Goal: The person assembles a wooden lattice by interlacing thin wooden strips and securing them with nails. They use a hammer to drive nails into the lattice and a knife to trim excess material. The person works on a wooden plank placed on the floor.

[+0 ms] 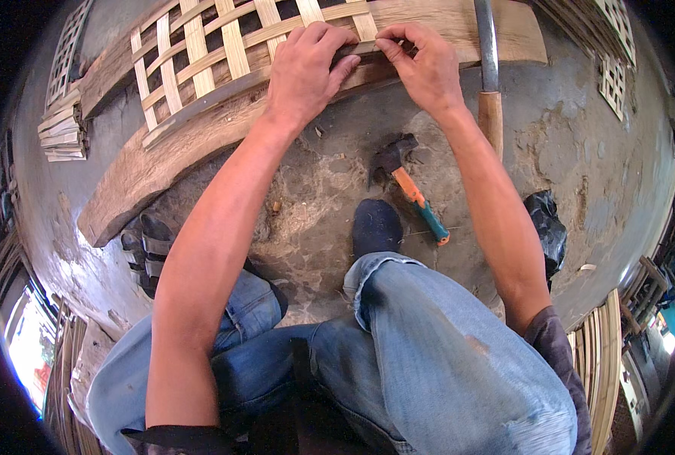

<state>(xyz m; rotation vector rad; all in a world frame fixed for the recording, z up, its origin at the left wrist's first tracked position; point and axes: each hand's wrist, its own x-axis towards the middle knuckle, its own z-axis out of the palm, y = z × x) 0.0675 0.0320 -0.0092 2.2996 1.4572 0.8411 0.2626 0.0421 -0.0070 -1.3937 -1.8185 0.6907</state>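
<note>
Taking the hammer [411, 189] on the floor as the landmark: the woven wood lattice [233, 47] is past it and off to the left, lying over a rough curved beam [136, 178]. A thin strip [216, 101] runs along the lattice's near edge, and that's where both hands are.

Left arm [216, 220] comes up on the left of the hammer, pretty straight, leaning in toward the middle. The left hand [311, 72] is back-up, fingers bent over the lattice edge, thumb sticking out to the right with a gap between it and the index finger. Can't tell if it's really gripping the strip or just steadying it.

Right arm [496, 205] rises on the hammer's right, elbow a bit out, slanting inward. The right hand [427, 68] sits just beyond the hammer head, fingers curled, thumb and index pinching the strip near the lattice's right corner.

Also around: a long metal tool [490, 117] with a wooden handle, right of the hammer and past it; a dark-covered foot [377, 227] just on its near side; sandals [155, 246] well to its left; a black plastic bag [546, 227] to its right.
</note>
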